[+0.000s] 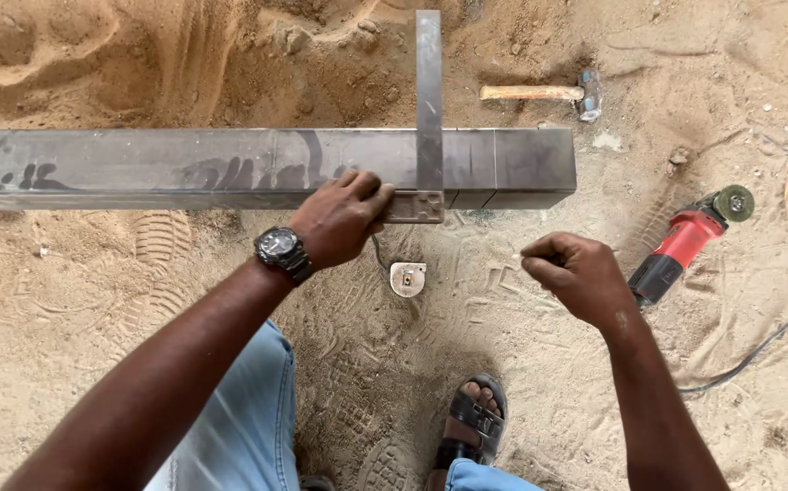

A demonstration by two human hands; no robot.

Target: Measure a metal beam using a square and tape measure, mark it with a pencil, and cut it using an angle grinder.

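Left hand point(344, 216) presses the stock of a steel try square point(428, 127) against the near face of the long box-section beam point(230, 164), keeping its blade square across the top, while the right hand point(576, 273), loosely fisted, grasp unclear, hovers near the red angle grinder point(685, 244).

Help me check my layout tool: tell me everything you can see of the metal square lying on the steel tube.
The metal square is grey, scuffed steel. Its long flat blade lies across the top of the rectangular steel tube and juts past the far edge over the sand. Its shorter, thicker stock sits against the tube's near face. The left hand presses the stock there; the right hand is clear of it.
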